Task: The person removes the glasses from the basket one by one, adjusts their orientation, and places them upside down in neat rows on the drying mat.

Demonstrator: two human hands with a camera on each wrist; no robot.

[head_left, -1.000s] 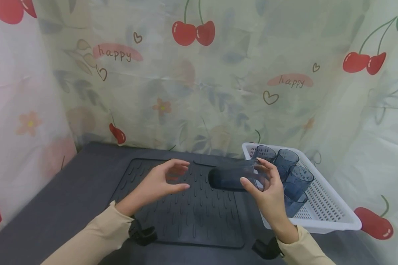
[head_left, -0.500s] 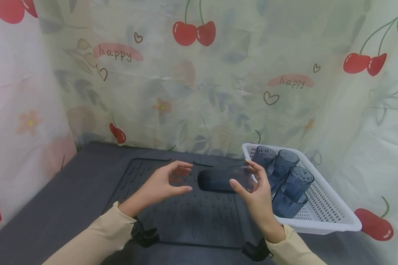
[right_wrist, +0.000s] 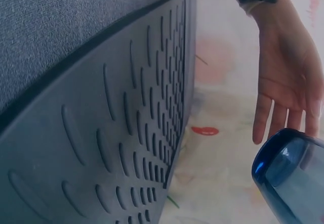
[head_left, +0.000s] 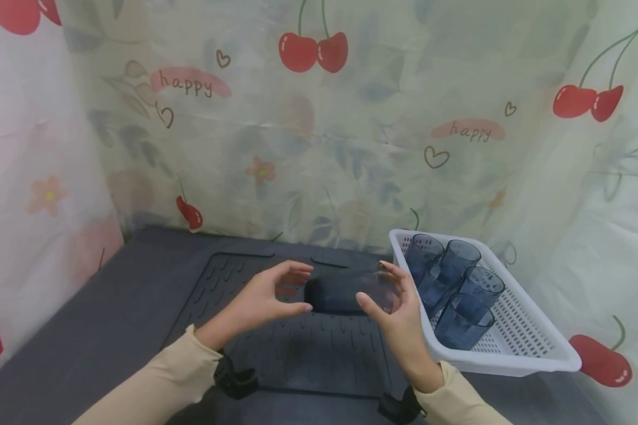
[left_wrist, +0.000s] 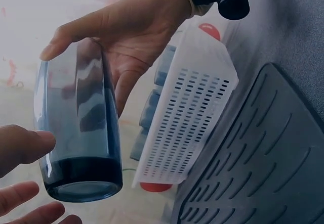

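A blue-tinted drinking glass (head_left: 332, 292) lies sideways in the air over the black ribbed mat, its thick dark base pointing left. My right hand (head_left: 406, 330) grips it near the mouth end, thumb in front and fingers behind. In the left wrist view, the right hand (left_wrist: 134, 24) wraps the glass (left_wrist: 83, 118) from above. My left hand (head_left: 266, 298) is at the base end, fingers and thumb spread apart with fingertips right at the base. The right wrist view has the left palm (right_wrist: 288, 77) facing the glass (right_wrist: 298, 173), fingers relaxed.
To the right, a white perforated basket (head_left: 510, 363) holds several more blue glasses (head_left: 465, 321) standing upright. Under the hands, the drying mat (head_left: 319, 354) lies on a dark grey cloth-covered table (head_left: 101, 307). A cherry-print curtain (head_left: 319, 147) hangs behind and at both sides.
My right hand has carried the glass leftward and slightly down, away from the basket to the left fingertips. The left hand has shifted slightly right.
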